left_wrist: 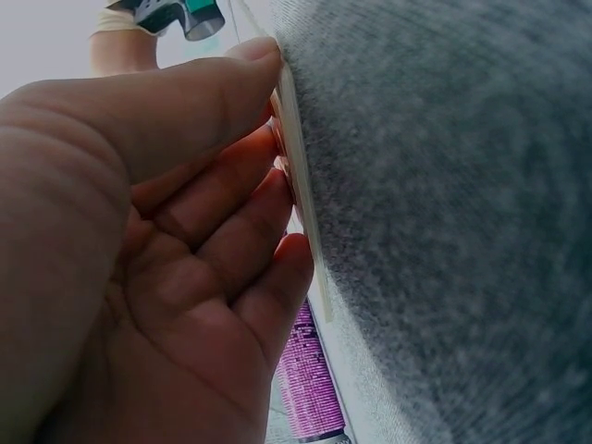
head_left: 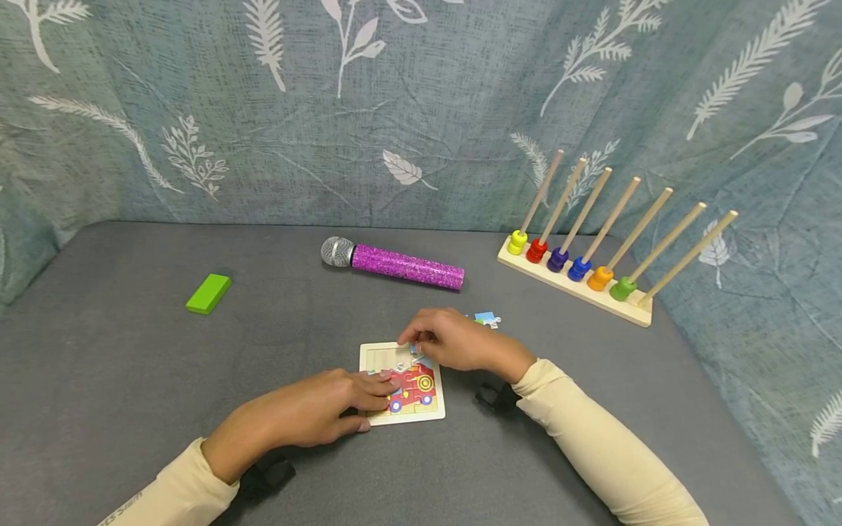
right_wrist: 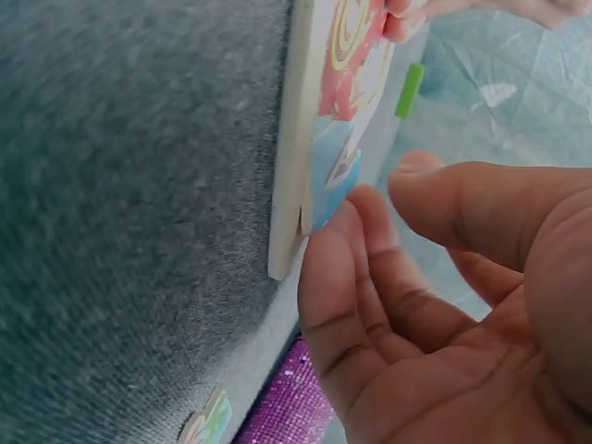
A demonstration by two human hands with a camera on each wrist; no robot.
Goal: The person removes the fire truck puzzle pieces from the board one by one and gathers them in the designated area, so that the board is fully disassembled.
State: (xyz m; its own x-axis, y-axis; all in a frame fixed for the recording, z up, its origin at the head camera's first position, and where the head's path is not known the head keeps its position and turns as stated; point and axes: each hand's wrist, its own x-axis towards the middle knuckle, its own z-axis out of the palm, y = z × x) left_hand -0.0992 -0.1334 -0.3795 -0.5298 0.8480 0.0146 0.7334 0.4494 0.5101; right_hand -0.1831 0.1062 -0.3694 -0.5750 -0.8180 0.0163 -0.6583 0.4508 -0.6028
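Observation:
A small wooden jigsaw puzzle with a red vehicle picture lies in its pale frame on the table. My left hand rests on its left side, fingers extended over the picture and thumb at the frame's near edge. At the upper right corner, bent fingers of my right hand touch a blue puzzle piece. The right wrist view shows that thumb apart from the piece. Bare wood shows at the frame's upper left. Loose puzzle pieces lie just beyond the right hand, partly hidden by it.
A purple glittery microphone lies behind the puzzle. To the left is a green block. A wooden peg stand with colored rings and tall rods stands at the back right. A patterned curtain hangs behind the grey table.

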